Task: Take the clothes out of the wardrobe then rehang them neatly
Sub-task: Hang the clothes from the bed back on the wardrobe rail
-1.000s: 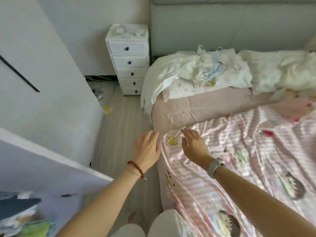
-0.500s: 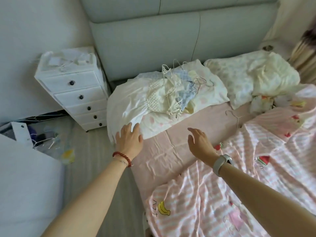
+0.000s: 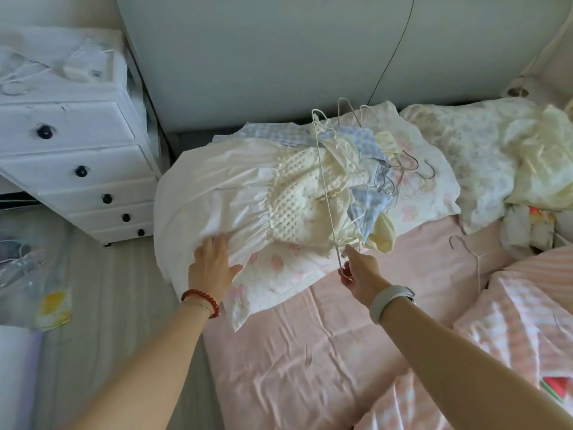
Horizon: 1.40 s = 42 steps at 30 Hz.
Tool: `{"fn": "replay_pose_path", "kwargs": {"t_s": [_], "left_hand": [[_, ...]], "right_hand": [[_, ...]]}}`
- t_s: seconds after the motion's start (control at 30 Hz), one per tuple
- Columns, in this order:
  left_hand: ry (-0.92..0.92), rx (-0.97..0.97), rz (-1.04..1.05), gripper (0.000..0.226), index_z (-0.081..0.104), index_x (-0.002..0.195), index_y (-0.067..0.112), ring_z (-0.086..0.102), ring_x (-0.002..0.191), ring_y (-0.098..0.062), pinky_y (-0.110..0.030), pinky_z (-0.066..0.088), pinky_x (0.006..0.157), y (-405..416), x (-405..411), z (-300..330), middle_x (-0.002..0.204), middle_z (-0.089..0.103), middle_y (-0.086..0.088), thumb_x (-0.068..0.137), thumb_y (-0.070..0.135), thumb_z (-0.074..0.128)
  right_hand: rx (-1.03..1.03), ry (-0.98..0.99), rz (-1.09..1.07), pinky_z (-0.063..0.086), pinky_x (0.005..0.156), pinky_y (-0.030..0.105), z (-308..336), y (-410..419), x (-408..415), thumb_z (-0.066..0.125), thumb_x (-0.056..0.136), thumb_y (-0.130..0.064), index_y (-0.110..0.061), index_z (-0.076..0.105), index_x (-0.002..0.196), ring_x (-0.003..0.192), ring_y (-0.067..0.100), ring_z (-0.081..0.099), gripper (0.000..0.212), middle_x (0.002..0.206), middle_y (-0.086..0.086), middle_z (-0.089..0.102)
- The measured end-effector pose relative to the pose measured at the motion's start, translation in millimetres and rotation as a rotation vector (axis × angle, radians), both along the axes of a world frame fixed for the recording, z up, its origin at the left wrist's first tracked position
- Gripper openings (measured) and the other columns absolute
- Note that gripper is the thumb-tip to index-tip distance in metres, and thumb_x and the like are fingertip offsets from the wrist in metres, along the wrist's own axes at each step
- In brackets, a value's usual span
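A heap of clothes on hangers lies on the pillow at the head of the bed. On top is a white dress with a cream smocked bodice; blue checked and pale yellow garments lie under it. My left hand rests fingers spread on the white dress's skirt at the bed's edge. My right hand pinches the lower end of a thin white wire hanger that stands tilted over the heap. Grey hanger hooks stick out behind.
A white chest of drawers stands left of the bed against the padded headboard. A loose wire hanger lies on the pink sheet to the right. A striped pink quilt covers the right side. Bags and hangers clutter the floor at left.
My view moved closer to the head of the bed. Both hands reached forward: the left one landed on the white dress, the right one took hold of the white hanger.
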<state>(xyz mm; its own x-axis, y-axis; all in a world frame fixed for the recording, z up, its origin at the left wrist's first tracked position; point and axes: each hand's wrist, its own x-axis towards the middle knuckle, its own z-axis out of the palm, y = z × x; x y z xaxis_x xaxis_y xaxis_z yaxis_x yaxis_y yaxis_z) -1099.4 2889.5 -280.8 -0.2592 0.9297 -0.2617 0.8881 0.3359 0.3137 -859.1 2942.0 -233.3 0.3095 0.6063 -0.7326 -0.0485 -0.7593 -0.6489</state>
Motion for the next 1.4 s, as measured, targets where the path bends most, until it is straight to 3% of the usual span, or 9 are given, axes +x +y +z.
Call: {"fn": "replay_pose_path", "kwargs": {"t_s": [0.17, 0.3, 0.43, 0.57, 0.9, 1.03, 1.17, 1.3, 1.4], "left_hand": [[-0.132, 0.173, -0.009, 0.018, 0.056, 0.094, -0.001, 0.059, 0.083, -0.033, -0.035, 0.041, 0.066, 4, -9, -6, 0.089, 0.063, -0.017, 0.093, 0.017, 0.051], [-0.147, 0.099, -0.129, 0.019, 0.042, 0.097, 0.009, 0.053, 0.061, -0.023, -0.032, 0.037, 0.053, -16, -21, 11, 0.071, 0.055, -0.004, 0.095, 0.027, 0.049], [-0.352, 0.078, -0.127, 0.029, 0.043, 0.104, 0.02, 0.058, 0.073, -0.018, -0.032, 0.044, 0.064, -30, -23, 50, 0.082, 0.059, 0.007, 0.088, 0.041, 0.056], [-0.425, 0.453, 0.028, 0.015, 0.055, 0.085, 0.014, 0.055, 0.064, -0.027, -0.026, 0.038, 0.056, -37, -21, 115, 0.068, 0.059, -0.008, 0.087, 0.027, 0.061], [-0.442, 0.983, 0.165, 0.007, 0.065, 0.088, 0.006, 0.05, 0.069, 0.004, -0.001, 0.035, 0.063, -152, 40, 300, 0.073, 0.058, 0.008, 0.087, 0.012, 0.062], [-0.427, 0.996, 0.142, 0.011, 0.063, 0.081, 0.004, 0.049, 0.065, -0.003, -0.013, 0.036, 0.059, -243, 81, 345, 0.066, 0.057, 0.006, 0.086, 0.014, 0.063], [-0.406, 0.933, 0.097, 0.007, 0.064, 0.079, 0.009, 0.054, 0.066, 0.006, -0.004, 0.037, 0.06, -351, 122, 355, 0.068, 0.06, 0.009, 0.084, 0.013, 0.065], [-0.473, 0.773, 0.107, 0.023, 0.066, 0.079, 0.002, 0.054, 0.067, -0.011, -0.021, 0.04, 0.063, -441, 147, 345, 0.07, 0.063, -0.006, 0.083, 0.025, 0.065], [-0.584, 0.608, 0.015, 0.027, 0.061, 0.072, 0.0, 0.044, 0.057, -0.004, -0.016, 0.033, 0.055, -504, 165, 332, 0.061, 0.053, -0.009, 0.079, 0.027, 0.063]], "right_hand": [[0.25, -0.262, -0.078, 0.039, 0.062, 0.032, -8, -9, 0, 0.027, 0.091, -0.004, -0.01, 0.049, 0.083, 0.068, 0.023, 0.046, 0.024, 0.072, 0.002, 0.046], [0.44, -0.31, -0.011, 0.038, 0.07, 0.036, 5, -23, 2, 0.024, 0.095, -0.005, -0.016, 0.039, 0.071, 0.072, 0.023, 0.039, 0.03, 0.071, 0.002, 0.042], [0.606, -0.289, 0.027, 0.045, 0.079, 0.031, 36, -31, -1, 0.025, 0.096, -0.004, -0.014, 0.044, 0.077, 0.082, 0.021, 0.052, 0.029, 0.085, 0.008, 0.056], [0.739, -0.25, 0.013, 0.045, 0.07, 0.024, 80, -42, 1, 0.026, 0.098, -0.007, -0.018, 0.043, 0.072, 0.079, 0.015, 0.055, 0.034, 0.089, 0.013, 0.054], [1.106, -0.277, 0.095, 0.048, 0.083, 0.035, 198, -146, 43, 0.03, 0.098, -0.004, -0.012, 0.051, 0.092, 0.087, 0.013, 0.051, 0.024, 0.091, -0.002, 0.047], [1.19, -0.253, 0.211, 0.043, 0.09, 0.027, 232, -223, 70, 0.03, 0.098, -0.004, -0.008, 0.052, 0.118, 0.093, -0.002, 0.054, 0.031, 0.101, -0.004, 0.053], [1.291, -0.327, 0.314, 0.044, 0.082, 0.017, 246, -311, 103, 0.036, 0.095, 0.001, -0.004, 0.057, 0.113, 0.087, 0.005, 0.057, 0.028, 0.097, 0.001, 0.06], [1.264, -0.346, 0.426, 0.045, 0.083, 0.028, 230, -395, 135, 0.04, 0.093, 0.005, 0.001, 0.059, 0.107, 0.092, 0.021, 0.059, 0.025, 0.098, 0.01, 0.064], [1.194, -0.341, 0.492, 0.041, 0.081, 0.009, 207, -447, 157, 0.04, 0.092, 0.007, 0.002, 0.06, 0.106, 0.091, 0.016, 0.058, 0.025, 0.097, 0.009, 0.065]]}}
